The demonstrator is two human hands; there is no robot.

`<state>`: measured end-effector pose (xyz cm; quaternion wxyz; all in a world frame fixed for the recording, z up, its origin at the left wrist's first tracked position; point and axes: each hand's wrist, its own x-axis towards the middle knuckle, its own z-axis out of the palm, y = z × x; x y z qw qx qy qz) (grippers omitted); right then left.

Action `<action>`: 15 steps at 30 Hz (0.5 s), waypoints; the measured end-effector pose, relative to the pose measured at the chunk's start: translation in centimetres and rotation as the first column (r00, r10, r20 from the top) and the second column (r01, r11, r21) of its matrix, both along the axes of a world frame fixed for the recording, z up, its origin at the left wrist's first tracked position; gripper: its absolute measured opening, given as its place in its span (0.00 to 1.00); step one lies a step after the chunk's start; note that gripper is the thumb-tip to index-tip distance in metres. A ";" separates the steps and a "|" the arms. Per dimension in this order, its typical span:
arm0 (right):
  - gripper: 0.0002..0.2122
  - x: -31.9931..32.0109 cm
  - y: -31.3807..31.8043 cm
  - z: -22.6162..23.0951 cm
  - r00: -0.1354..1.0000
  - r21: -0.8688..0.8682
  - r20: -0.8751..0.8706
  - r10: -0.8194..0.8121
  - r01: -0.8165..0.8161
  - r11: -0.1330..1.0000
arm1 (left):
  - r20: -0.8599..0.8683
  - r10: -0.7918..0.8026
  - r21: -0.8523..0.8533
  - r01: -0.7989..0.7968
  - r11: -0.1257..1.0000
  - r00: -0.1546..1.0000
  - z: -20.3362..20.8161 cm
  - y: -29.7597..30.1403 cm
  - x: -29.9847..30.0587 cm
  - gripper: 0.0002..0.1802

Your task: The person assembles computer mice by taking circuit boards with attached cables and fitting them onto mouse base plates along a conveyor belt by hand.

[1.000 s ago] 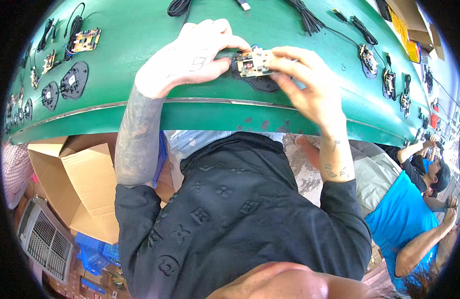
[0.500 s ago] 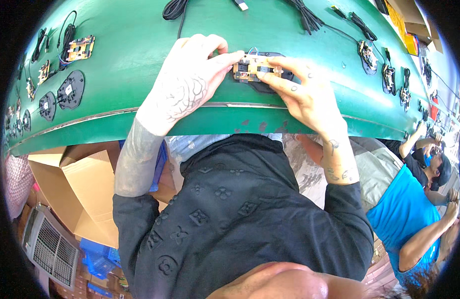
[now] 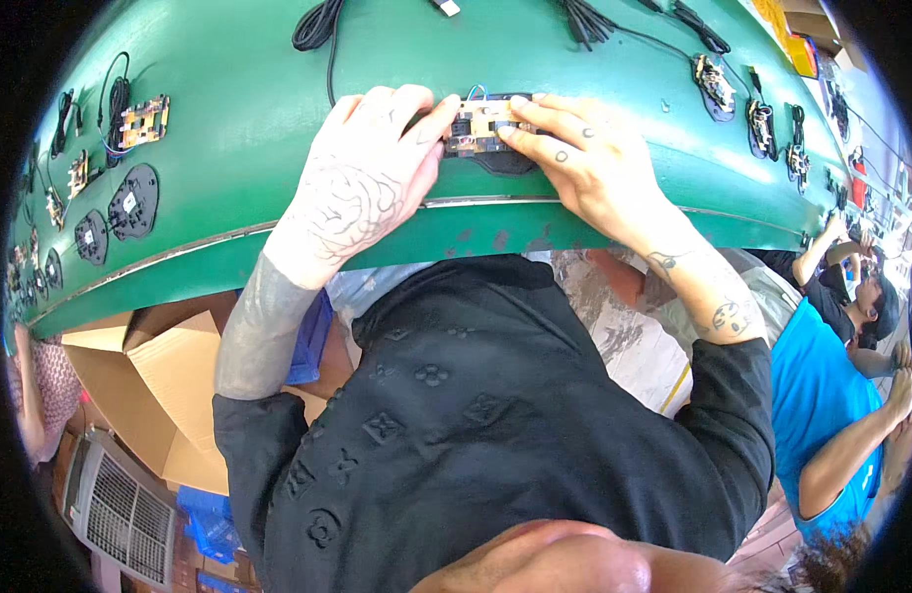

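My left hand (image 3: pixel 362 183) and right hand (image 3: pixel 584 158) both pinch the small tan circuit board (image 3: pixel 478 125), seating it on the black oval plastic shell (image 3: pixel 505 158) at the near edge of the green worktop (image 3: pixel 258 109). Next, I reckon, comes even pressing. More boards and black cables lie around; a cardboard box (image 3: pixel 144 385) stands below.

Small circuit board (image 3: pixel 478 127) between both hands, seemingly atop a dark shell (image 3: pixel 505 160), on the conveyor belt (image 3: pixel 248 128).
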<state>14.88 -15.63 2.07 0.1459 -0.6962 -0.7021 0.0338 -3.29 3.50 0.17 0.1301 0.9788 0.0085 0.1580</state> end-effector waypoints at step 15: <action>0.22 1.0 0.1 0.5 0.997 -0.074 0.019 0.074 -0.072 0.995 | -0.087 0.009 -0.176 -0.024 0.984 0.996 1.0 -0.2 1.5 0.22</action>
